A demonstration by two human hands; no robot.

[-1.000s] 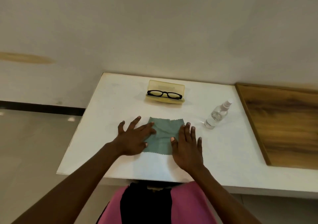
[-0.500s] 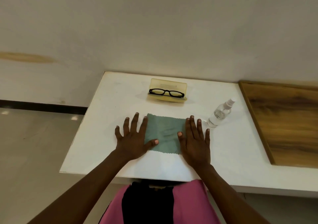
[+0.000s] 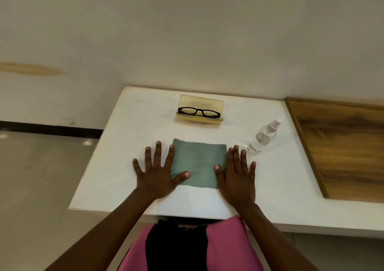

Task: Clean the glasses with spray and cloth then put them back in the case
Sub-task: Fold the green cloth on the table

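Note:
Black-framed glasses (image 3: 198, 112) lie in an open yellow case (image 3: 201, 101) at the back of the white table (image 3: 133, 129). In front of it a green cloth (image 3: 198, 161) is spread flat. My left hand (image 3: 158, 172) lies flat with spread fingers on the cloth's left edge, thumb on the fabric. On the cloth's right edge my right hand (image 3: 238, 174) rests flat the same way. A clear spray bottle (image 3: 262, 138) with a white nozzle stands just right of the cloth, beyond my right fingertips.
A wooden panel (image 3: 342, 146) covers the table's right part. The wall runs behind the table, and the floor drops off past the left edge. My pink and black clothing shows below the front edge.
Both hands have slid apart over the cloth, from its middle to its left and right edges, smoothing it flat. The view has shifted slightly.

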